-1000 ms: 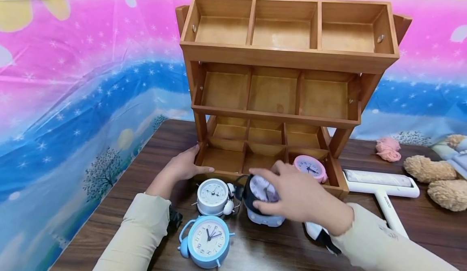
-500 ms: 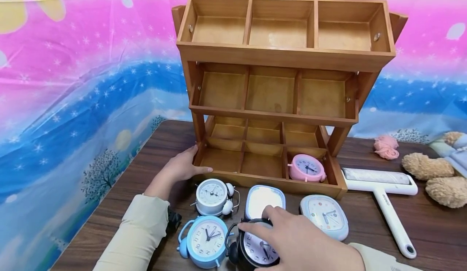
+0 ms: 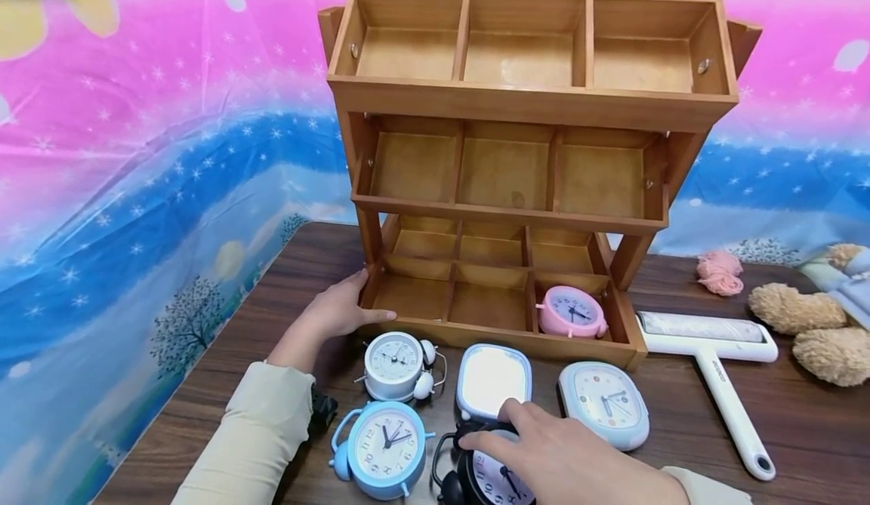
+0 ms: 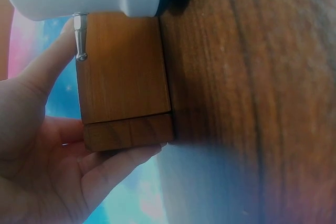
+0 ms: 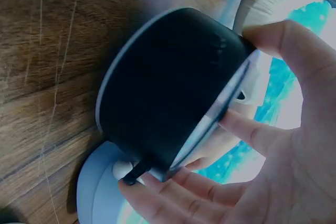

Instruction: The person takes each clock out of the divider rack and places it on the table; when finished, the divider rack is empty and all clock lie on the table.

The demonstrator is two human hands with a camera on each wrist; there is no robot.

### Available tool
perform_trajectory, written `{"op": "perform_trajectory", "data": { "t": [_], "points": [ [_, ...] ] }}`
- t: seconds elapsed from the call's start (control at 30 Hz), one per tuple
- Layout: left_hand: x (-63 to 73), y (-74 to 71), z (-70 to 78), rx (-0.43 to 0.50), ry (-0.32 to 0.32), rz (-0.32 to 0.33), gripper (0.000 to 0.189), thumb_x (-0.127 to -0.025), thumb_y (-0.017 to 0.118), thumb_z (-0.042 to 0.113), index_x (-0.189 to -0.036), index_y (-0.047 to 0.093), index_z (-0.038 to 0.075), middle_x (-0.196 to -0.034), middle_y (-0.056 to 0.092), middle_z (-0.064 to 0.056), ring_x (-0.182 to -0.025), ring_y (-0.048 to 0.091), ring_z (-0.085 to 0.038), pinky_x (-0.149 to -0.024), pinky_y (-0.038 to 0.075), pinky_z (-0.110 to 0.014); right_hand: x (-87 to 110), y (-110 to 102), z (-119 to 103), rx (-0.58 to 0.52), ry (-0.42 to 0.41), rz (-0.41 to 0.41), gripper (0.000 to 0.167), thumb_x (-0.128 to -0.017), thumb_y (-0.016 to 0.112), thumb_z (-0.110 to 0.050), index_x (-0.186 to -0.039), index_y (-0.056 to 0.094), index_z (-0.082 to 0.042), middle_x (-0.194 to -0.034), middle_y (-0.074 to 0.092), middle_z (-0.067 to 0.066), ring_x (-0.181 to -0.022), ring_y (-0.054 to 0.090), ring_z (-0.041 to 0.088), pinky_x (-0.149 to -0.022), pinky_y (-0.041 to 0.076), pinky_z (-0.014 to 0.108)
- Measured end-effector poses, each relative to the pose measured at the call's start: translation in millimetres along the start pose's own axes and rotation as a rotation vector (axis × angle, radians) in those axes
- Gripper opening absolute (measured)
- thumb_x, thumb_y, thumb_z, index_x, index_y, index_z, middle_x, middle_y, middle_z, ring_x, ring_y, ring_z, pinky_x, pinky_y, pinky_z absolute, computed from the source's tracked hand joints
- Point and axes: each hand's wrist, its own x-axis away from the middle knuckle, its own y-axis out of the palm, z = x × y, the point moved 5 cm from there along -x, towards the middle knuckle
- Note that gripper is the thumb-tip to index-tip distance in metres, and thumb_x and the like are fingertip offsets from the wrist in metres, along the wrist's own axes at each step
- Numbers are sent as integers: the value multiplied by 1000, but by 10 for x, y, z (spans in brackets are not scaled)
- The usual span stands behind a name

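My left hand (image 3: 334,309) grips the left front corner of the brown wooden shelf rack's (image 3: 533,99) lowest tray. In the left wrist view its fingers lie round the tray's wooden end (image 4: 126,72). At the front of the table my right hand (image 3: 564,452) holds a black twin-bell alarm clock (image 3: 499,478), its face tilted up. The right wrist view shows thumb and fingertips on opposite sides of the black case (image 5: 163,82). To the left lie a white twin-bell alarm clock (image 3: 394,365) and a light-blue one (image 3: 389,448). A pink alarm clock (image 3: 571,311) sits in the tray's front right compartment.
A square blue-and-white clock with a glaring face (image 3: 494,377) lies before the rack. Right of it is a pale-blue rounded clock (image 3: 605,403). Farther right lie a white lint roller (image 3: 714,369), a pink puff (image 3: 720,273) and a plush toy (image 3: 809,324).
My right hand has brought the black alarm clock from the tray's front edge toward me, uncovering the square clock and the pale-blue clock. My left hand has stayed at the rack's corner.
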Motion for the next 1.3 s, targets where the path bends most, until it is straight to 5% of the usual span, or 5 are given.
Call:
{"op": "perform_trajectory", "data": {
  "t": [0.73, 0.9, 1.07, 1.3],
  "points": [
    [8, -16, 47, -1, 9, -13, 97, -91, 68, 50, -157, 17, 0, -160, 20, -25, -143, 26, -47, -113, 26, -61, -13, -34, 66, 156, 24, 55, 75, -80, 58, -77, -147, 43, -45, -118, 54, -6, -95, 52, 10, -72, 52, 37],
    [13, -27, 43, 1, 2, -15, 98, -91, 68, 50, -158, 17, 0, -161, 20, -25, -143, 27, -47, -113, 27, -60, -24, -302, 86, 219, 73, 210, 72, -86, 57, -72, -148, 46, -37, -123, 56, 0, -97, 57, 14, -77, 54, 42],
    [-2, -31, 5, 10, 0, -6, 98, -91, 68, 50, -158, 16, 1, -160, 21, -25, -142, 28, -47, -112, 28, -61, -109, -721, 485, 293, 172, 384, 68, -90, 63, -60, -148, 48, -27, -127, 56, 14, -107, 60, 31, -86, 52, 52],
    [-7, 1, -8, 26, 9, -1, 98, -91, 69, 48, -158, 16, 0, -160, 22, -25, -141, 30, -48, -111, 28, -62, -213, -950, 1329, 169, 511, 290, 79, -90, 60, -62, -152, 42, -17, -144, 36, 34, -125, 41, 58, -92, 40, 73]
  ]
}}
